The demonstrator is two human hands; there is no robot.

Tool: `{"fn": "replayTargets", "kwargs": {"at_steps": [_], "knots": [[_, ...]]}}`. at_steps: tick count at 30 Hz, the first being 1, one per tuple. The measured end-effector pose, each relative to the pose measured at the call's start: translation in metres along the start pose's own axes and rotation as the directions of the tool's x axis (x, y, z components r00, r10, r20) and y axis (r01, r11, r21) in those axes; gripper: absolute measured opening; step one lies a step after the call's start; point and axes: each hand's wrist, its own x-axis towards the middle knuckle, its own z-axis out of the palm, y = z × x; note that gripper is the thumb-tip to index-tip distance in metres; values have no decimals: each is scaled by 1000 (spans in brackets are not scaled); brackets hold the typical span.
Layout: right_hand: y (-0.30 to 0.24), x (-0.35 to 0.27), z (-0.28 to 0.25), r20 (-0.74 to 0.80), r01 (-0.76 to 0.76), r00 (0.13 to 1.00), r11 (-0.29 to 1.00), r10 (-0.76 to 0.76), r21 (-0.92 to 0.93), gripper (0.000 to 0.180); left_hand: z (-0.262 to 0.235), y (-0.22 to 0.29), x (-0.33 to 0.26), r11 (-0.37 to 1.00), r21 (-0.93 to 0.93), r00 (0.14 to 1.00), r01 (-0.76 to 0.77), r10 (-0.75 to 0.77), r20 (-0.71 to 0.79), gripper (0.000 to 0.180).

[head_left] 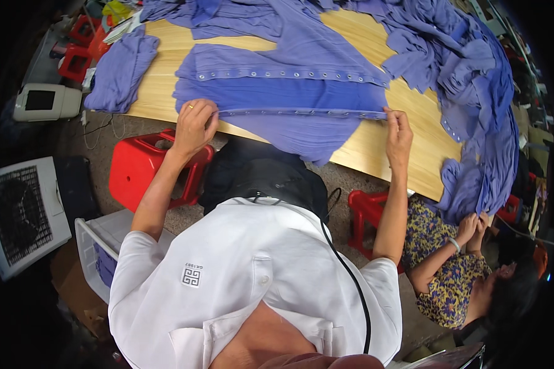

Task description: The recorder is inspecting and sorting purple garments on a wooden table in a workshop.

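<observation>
at three o'clock the heap of purple garments (474,67) runs off the table's edge, its far end lost in dark rim.

1. Bright, even overhead light on the wooden table (375,150); soft shadows only.
2. Mild sheen on the wood, no harsh glare.
3. Centre sharp.
4. Strong fisheye: the table's edges bow, corners vignette to black.
5. Floor at far left dim, detail muddy.

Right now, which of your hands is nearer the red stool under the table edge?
Left. The left hand grips the snap strip just above the red stool; the right hand holds the strip's far end.
</observation>
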Motion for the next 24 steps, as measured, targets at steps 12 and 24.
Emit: {"fn": "replayTargets", "kwargs": {"at_steps": [12, 24], "knots": [[20, 73, 9, 181, 204, 976, 786, -119, -583, 25, 12, -66, 37, 890, -208, 901, 406, -351, 257, 28], [31, 70, -1, 98, 192, 976, 551, -196, -812, 21, 5, -58, 18, 665, -254, 708, 702, -617, 343, 39]]}}
